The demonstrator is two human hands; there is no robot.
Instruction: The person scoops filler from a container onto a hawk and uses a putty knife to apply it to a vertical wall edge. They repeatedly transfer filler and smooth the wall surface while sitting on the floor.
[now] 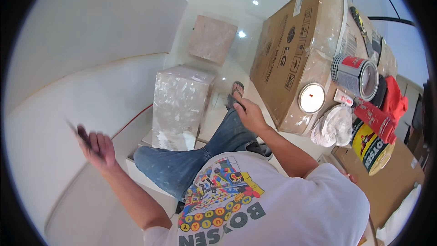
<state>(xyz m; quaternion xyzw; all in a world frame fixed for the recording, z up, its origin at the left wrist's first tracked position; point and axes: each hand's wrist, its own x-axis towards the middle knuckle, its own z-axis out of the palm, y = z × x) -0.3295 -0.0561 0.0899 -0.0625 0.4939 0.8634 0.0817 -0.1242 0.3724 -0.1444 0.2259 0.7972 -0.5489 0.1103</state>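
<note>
Out to the left, my left hand (101, 151) is closed around the dark handle of a putty knife (82, 133). Its thin blade appears edge-on, close to the white wall (50, 105); whether it touches the wall I cannot tell. My right hand (250, 117) is in front of my right knee, closed on a second flat-bladed tool, which looks like a putty knife (231, 101). Its grey blade points away from me, over my foot, and the fingers hide most of its handle.
A paint-smeared box (180, 105) stands between my legs and the wall, with a square slab (212, 39) beyond it. At right, a big cardboard carton (287, 54) carries an opened can (357, 76), a round white lid (312, 98), a rag (333, 125) and a red tube (375, 120).
</note>
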